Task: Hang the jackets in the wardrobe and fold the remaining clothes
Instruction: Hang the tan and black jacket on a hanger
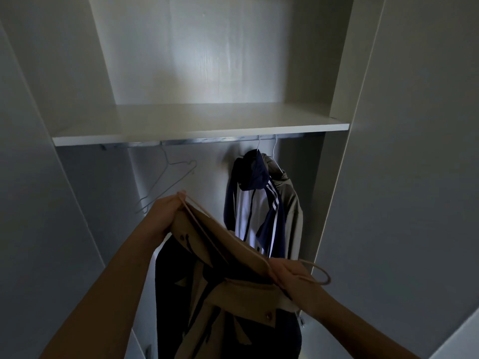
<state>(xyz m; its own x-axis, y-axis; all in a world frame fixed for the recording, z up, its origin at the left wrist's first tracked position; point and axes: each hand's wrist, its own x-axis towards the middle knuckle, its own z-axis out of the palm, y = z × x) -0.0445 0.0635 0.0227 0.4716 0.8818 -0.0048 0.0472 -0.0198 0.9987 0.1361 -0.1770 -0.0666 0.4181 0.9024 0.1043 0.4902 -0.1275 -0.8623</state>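
Tan jacket (241, 288), on hanger (328, 278), held below rail (207, 141), not yet hung. Left hand (166, 216) fingers pinch shoulder end; right hand (287, 275) fingers clamp hanger neck. Navy jacket (269, 221), grey jacket (294, 203) already hang. Folding judged outstanding.

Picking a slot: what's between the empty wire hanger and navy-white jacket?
Nothing: silver metal rail runs bare from thin wire hanger to navy-white striped jacket, head view.

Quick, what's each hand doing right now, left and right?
Left hand: closed, holding the tan jacket by one shoulder.
Right hand: closed, gripping the hanger just below its hook.
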